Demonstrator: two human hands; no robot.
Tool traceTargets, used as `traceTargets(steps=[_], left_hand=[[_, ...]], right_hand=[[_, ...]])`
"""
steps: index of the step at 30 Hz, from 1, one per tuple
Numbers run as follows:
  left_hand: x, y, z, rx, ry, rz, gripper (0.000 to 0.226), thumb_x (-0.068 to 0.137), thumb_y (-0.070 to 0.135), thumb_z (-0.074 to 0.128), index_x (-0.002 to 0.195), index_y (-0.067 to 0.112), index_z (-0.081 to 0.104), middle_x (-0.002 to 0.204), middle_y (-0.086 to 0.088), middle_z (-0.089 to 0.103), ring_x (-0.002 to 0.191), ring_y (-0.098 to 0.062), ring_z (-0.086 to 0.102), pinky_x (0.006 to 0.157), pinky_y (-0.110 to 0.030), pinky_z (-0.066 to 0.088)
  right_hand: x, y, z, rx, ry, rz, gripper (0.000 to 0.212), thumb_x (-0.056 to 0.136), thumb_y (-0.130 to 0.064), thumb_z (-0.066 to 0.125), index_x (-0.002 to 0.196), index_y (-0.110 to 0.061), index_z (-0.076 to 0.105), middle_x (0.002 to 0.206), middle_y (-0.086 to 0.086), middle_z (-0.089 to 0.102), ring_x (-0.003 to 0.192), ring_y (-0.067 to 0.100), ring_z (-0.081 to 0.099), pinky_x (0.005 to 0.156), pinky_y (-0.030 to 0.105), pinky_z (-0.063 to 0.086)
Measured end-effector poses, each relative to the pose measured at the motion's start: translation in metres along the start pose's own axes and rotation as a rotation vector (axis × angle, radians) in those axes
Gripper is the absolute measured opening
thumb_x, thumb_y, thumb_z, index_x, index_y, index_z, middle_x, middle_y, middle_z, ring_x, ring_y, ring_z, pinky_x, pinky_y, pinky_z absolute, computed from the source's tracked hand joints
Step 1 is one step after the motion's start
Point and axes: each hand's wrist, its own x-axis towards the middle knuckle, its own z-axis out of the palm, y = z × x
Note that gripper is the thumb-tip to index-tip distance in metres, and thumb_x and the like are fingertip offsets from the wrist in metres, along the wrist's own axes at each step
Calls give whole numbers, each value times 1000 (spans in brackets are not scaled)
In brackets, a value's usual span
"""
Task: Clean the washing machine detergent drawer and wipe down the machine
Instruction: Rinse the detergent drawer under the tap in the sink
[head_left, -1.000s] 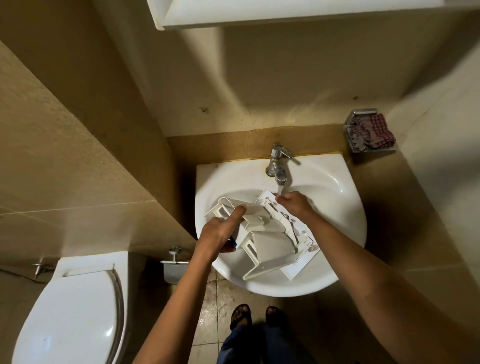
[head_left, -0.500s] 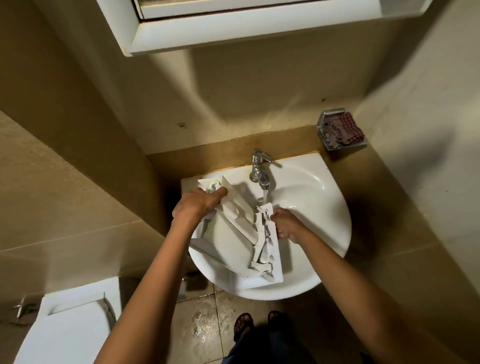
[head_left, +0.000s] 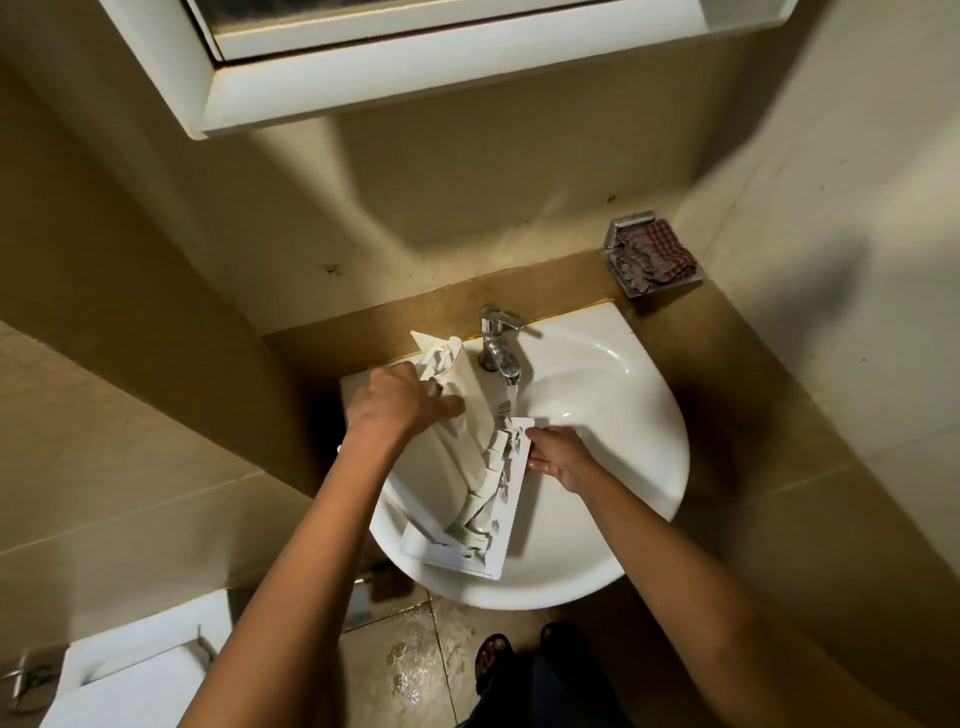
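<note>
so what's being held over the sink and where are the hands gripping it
The white plastic detergent drawer: the left hand grips its upper body near the tap-side end, and the right hand holds the edge of its flat front panel.

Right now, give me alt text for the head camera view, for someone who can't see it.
Two hands hold a white detergent drawer over a white sink, under water running from the tap. The left hand grips its upper end, the right hand its side edge. A checked cloth sits in a wall dish; a toilet is lower left.
</note>
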Motion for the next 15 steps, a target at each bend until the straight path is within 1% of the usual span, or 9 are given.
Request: traceTargets(steps=[1,3,4,7,9,11,12,13,15], left_hand=[[-1,1,-2,23,-1,3,75,76,58,70,136,17,49,133,-13,51,118,-33,55,93,-42,50],[-4,2,-3,47,-5,12,77,78,57,69,140,18,46,136,-14,48,121,-34,53,94,-40,48],[-5,2,-3,51,-6,18,77,79,58,69,140,18,45,137,-14,48,122,-34,52,92,-39,47],[-6,2,-3,48,5,22,75,78,59,70,138,19,48,135,-15,50,120,-33,54,89,-38,46],[-5,2,-3,28,18,20,74,76,61,70,135,20,51,133,-14,52,118,-33,55,89,-38,47],[-3,0,-3,9,29,15,73,75,63,70,133,22,53,132,-13,54,117,-34,56,88,-38,47],[-2,-1,-3,0,34,13,73,75,63,70,133,22,53,131,-13,55,117,-34,56,88,-38,47],[-1,-2,-2,-12,39,9,74,75,63,70,133,21,53,131,-14,55,116,-34,56,88,-38,47],[1,-1,-1,-26,40,6,75,76,63,69,134,19,51,130,-14,55,116,-34,56,89,-39,47]], right_hand=[[2,-1,0,-11,2,-29,13,92,-8,54,103,-3,61,94,16,68,74,25,66,65,33,58],[4,-5,1,-100,0,-84,5,91,-8,57,96,-10,60,89,13,65,67,22,63,53,28,54],[7,-7,2,-171,-8,-108,6,90,-7,58,95,-10,62,86,10,64,64,19,62,49,25,52],[18,-9,7,-414,-5,-186,14,87,-6,61,98,-1,68,73,4,62,58,10,58,45,19,47],[21,-12,10,-545,-11,-247,14,87,-8,62,94,3,67,65,2,59,55,8,56,42,17,45],[24,-15,11,-640,-41,-304,15,88,-11,62,88,4,65,63,3,56,52,8,54,42,18,44],[25,-17,10,-673,-50,-316,17,89,-12,62,85,4,63,61,2,55,50,10,54,44,21,45],[27,-18,10,-707,-58,-322,20,90,-14,61,83,5,62,59,1,55,48,12,54,47,24,47],[32,-19,8,-758,-87,-328,23,93,-14,58,87,8,62,60,2,55,50,14,55,55,30,51]])
